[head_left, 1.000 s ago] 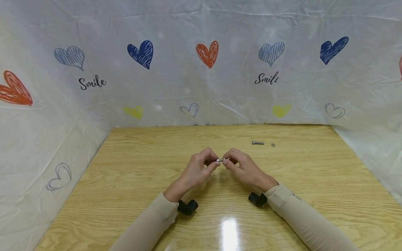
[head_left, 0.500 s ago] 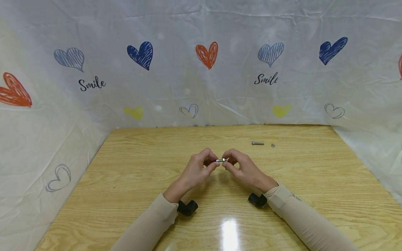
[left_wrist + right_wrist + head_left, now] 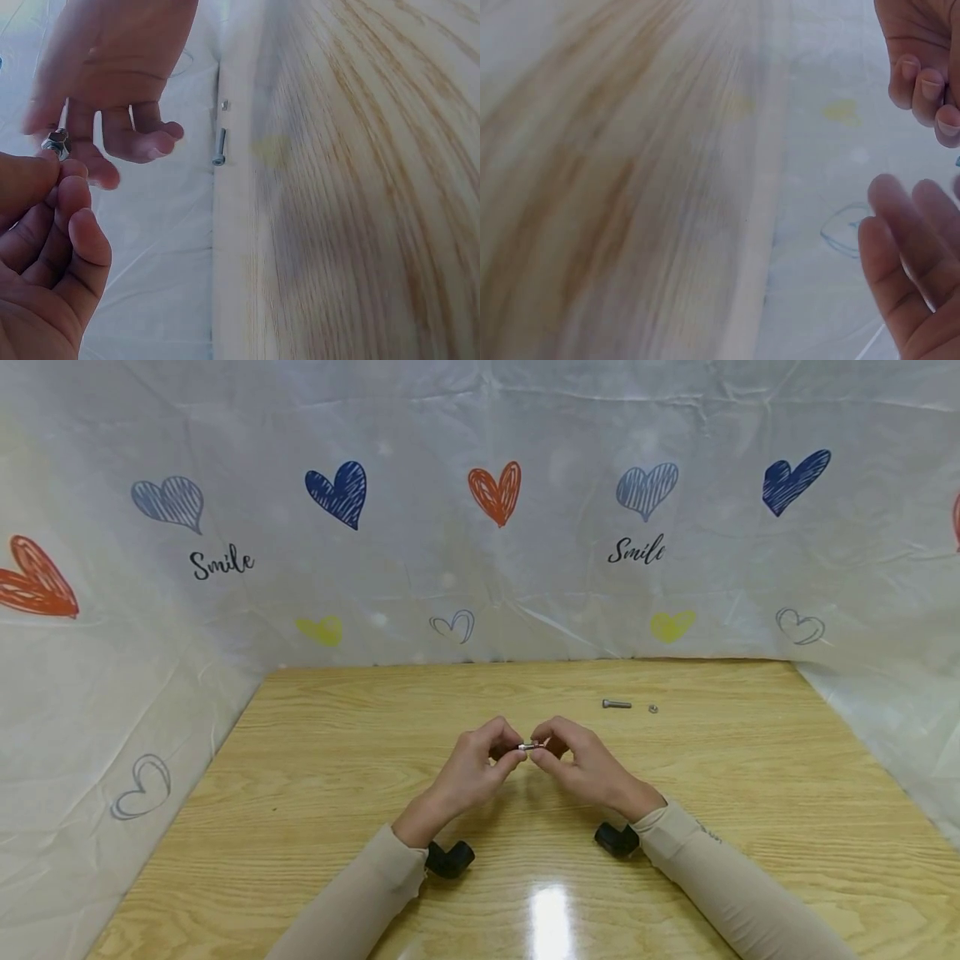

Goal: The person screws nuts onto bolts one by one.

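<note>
Over the middle of the table, my left hand (image 3: 467, 768) pinches one end of a small silver bolt (image 3: 527, 747) between thumb and fingertips. My right hand (image 3: 588, 768) meets it from the other side, thumb and index finger at a hex nut (image 3: 56, 141) on the bolt. The left wrist view has the nut just beyond the left fingertips, with the right fingers behind it. Fingers cover much of the bolt. From the right wrist, both hands appear at the right edge, and the nut and bolt are out of frame.
A second bolt (image 3: 617, 703) lies toward the back right of the wooden table (image 3: 337, 735), with a loose nut (image 3: 653, 709) to its right. Black wrist attachments (image 3: 451, 859) hang below the cuffs. A white cloth (image 3: 562, 585) printed with hearts encloses the back and sides.
The right thumb and fingers have shifted slightly around the nut, which showed more plainly half a second ago. The left hand stays in place holding the bolt.
</note>
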Demonstrator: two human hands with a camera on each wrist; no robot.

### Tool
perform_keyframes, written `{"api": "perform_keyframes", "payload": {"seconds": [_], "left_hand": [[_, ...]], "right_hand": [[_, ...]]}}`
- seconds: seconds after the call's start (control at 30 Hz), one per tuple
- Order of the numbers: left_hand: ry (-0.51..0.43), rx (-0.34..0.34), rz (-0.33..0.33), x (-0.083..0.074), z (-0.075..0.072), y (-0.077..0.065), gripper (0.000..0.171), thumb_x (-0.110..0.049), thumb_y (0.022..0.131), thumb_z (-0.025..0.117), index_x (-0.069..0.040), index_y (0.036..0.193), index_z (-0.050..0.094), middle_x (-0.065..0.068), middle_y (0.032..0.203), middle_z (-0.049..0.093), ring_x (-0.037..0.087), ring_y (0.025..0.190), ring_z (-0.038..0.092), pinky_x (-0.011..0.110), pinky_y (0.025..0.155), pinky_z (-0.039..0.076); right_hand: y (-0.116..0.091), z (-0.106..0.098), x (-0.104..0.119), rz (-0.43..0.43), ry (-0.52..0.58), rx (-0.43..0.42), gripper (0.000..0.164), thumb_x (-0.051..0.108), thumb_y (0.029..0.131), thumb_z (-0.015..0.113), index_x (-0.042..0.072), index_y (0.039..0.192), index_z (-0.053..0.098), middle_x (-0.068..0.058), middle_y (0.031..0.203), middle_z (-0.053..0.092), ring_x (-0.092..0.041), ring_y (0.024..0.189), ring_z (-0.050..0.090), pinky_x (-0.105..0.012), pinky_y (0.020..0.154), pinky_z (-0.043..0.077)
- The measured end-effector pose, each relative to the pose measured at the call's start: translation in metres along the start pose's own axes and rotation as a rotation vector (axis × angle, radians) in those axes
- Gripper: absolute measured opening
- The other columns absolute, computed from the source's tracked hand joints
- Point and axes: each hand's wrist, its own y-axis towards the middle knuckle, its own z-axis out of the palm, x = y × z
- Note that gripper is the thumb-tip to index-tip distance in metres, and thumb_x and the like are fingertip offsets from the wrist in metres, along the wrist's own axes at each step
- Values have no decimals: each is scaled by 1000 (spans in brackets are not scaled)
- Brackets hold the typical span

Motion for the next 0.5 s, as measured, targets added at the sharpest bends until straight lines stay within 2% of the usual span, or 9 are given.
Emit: {"api": "perform_keyframes", "payload": {"seconds": [0.07,0.13,0.27,0.4,0.5], "left_hand": [[1,-1,-4,0,0,0,6,-6,93,62,-8,95,57,4,87,66,17,71,63,26,63,52],[6,-2,-5,1,-1,-1,5,-6,93,62,-8,95,57,3,88,66,17,71,63,26,64,52],[15,-2,-4,0,-1,-1,6,-6,93,62,-8,95,58,2,88,66,13,71,62,26,63,51],[9,-2,-10,-1,-1,-1,6,-6,93,62,-8,95,58,4,87,66,14,71,62,26,63,51],[12,-1,-9,-2,-1,0,6,-7,93,63,-9,95,58,3,87,66,13,70,61,26,63,51]], "right_hand": [[0,0,3,24,12,7,23,6,91,65,8,112,56,-4,99,60,-17,77,59,-44,72,51],[0,0,5,26,20,9,27,3,89,66,5,114,54,-7,98,60,-18,77,60,-44,71,51],[0,0,6,-12,15,11,21,1,92,62,6,111,54,-5,96,61,-19,76,61,-37,71,51],[-1,-1,4,-49,11,17,13,8,97,57,12,109,55,-3,91,61,-16,75,61,-32,69,50],[-1,-1,1,-74,-10,15,7,12,99,53,12,104,58,-2,89,60,-11,74,58,-30,67,49]]}}
